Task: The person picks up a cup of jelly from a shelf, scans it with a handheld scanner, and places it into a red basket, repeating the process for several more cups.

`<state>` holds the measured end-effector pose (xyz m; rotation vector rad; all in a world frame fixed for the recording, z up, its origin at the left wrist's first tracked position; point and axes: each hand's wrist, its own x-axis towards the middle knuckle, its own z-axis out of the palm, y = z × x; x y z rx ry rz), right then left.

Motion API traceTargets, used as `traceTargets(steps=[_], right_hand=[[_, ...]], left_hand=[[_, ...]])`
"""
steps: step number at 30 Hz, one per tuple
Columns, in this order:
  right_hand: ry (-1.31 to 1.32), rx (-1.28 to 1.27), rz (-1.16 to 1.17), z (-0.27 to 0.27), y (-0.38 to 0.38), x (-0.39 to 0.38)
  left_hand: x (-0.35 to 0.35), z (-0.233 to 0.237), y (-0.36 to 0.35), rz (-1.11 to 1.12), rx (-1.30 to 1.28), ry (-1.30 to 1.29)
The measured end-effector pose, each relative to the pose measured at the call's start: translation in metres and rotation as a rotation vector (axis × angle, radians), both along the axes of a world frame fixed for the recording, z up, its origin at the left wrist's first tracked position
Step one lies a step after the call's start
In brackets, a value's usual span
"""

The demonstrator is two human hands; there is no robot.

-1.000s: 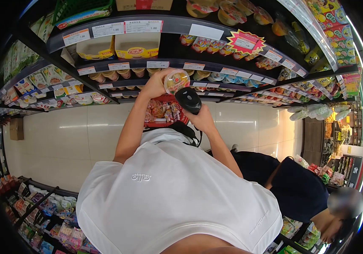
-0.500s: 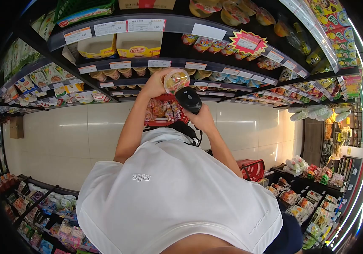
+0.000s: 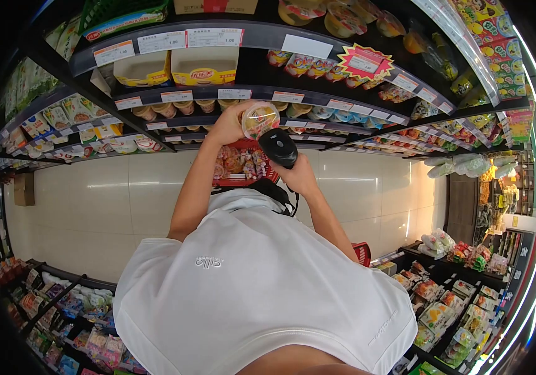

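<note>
My left hand [image 3: 228,127] is closed round a clear-lidded round cup [image 3: 260,120] in front of the shelf edge. A black handheld scanner [image 3: 278,149] is gripped in my right hand [image 3: 299,175], its head close to the lower right of the cup. Below the cup, a red basket [image 3: 233,182] holds several small colourful packages [image 3: 243,160]. The fingers of my right hand are partly hidden behind the scanner.
Shelves with price labels [image 3: 215,37] curve across the front, with yellow cartons [image 3: 204,74] and rows of cups. A second red basket [image 3: 361,253] is partly hidden behind my right arm. Low racks of packets [image 3: 430,290] stand at lower right; a cardboard box [image 3: 24,189] is at left.
Both hands, the cup and the scanner are almost unmoved. Less of the red basket beside my right arm shows now.
</note>
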<state>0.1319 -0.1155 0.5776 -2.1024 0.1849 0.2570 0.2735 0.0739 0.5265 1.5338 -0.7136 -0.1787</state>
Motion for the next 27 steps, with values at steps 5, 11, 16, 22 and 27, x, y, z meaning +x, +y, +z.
traceTargets(steps=[5, 11, 16, 22, 27], right_hand=[[0.026, 0.002, -0.009, 0.0, -0.001, 0.0], [-0.007, 0.006, -0.009, -0.005, -0.003, 0.0], [0.054, 0.01, -0.028, -0.003, -0.005, 0.001], [0.01, -0.238, -0.091, -0.034, -0.015, 0.006], [0.109, -0.612, 0.162, -0.083, -0.016, -0.001]], left_hand=[[0.001, -0.004, -0.001, 0.0, 0.0, 0.002], [0.001, -0.001, -0.001, -0.011, -0.007, 0.029], [0.002, -0.011, 0.001, 0.029, 0.007, 0.053], [0.011, -0.009, 0.02, 0.142, -0.118, 0.099], [0.012, -0.025, 0.018, 0.103, -0.186, 0.155]])
